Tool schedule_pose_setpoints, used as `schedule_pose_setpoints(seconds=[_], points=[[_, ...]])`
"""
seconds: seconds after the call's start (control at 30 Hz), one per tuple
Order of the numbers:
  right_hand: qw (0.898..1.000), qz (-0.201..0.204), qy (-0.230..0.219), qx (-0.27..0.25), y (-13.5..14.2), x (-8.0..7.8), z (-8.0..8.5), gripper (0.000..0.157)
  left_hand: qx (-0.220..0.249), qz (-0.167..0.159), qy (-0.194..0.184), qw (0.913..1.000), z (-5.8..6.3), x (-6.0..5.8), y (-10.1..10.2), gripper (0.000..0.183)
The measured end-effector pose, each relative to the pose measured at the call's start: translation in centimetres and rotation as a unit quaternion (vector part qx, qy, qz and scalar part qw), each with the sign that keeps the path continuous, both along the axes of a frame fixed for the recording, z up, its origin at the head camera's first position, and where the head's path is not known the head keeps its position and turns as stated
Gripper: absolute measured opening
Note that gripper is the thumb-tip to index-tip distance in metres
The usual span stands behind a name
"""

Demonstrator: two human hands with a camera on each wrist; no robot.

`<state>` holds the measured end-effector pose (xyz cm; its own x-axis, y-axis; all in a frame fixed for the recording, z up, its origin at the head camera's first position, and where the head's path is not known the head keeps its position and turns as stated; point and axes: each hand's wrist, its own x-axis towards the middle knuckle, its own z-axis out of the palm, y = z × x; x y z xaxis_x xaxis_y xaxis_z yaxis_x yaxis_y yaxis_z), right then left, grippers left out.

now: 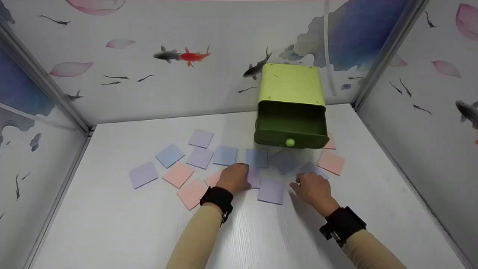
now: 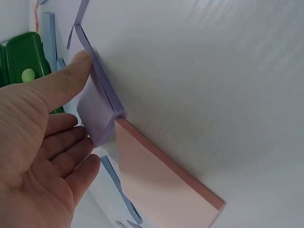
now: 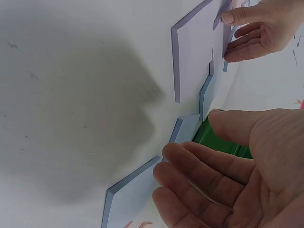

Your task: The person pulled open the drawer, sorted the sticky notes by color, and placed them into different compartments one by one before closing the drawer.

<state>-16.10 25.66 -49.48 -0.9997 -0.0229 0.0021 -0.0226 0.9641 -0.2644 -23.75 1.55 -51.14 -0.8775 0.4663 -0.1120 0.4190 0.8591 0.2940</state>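
My left hand [image 1: 234,178] is low over the white table, its thumb and fingers at opposite edges of a square purple sticky-note pad [image 2: 97,107], pinching it. Close beside it lies a pink pad [image 2: 161,175]. Another purple pad [image 1: 270,191] is between my two hands. My right hand [image 1: 313,188] holds nothing; its fingers are loosely bent and its thumb is apart from them. Just beyond its fingertips lies a blue pad [image 1: 313,170], partly covered in the head view.
A green box [image 1: 291,84] stands at the back right, its dark green drawer [image 1: 272,139] pulled out, with a round knob [image 1: 290,142]. Several pink, blue and purple pads are spread leftward, including a purple one [image 1: 143,175]. Pink pads [image 1: 331,163] lie right of the drawer. Patterned walls enclose the table.
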Motion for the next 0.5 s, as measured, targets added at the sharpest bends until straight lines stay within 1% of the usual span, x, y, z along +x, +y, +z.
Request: schedule_pose_setpoints(seconds=[0.1,0.23,0.37,0.5], points=[[1.000,-0.004,-0.003,-0.004,0.03,-0.02,0.00,0.023,-0.007,-0.001,0.006,1.0000,0.07,-0.02,-0.02,0.040],[1.000,-0.006,-0.008,-0.005,0.01,0.02,-0.06,0.024,-0.029,-0.007,0.021,0.9993,0.28,0.00,-0.01,0.049],[1.000,-0.008,-0.015,0.001,0.03,-0.01,-0.14,0.025,-0.044,-0.005,0.017,0.9989,0.58,0.15,-0.01,0.057],[1.000,-0.008,-0.015,-0.001,0.12,-0.10,-0.16,0.025,-0.046,-0.003,0.014,0.9988,0.69,0.13,-0.07,0.062]])
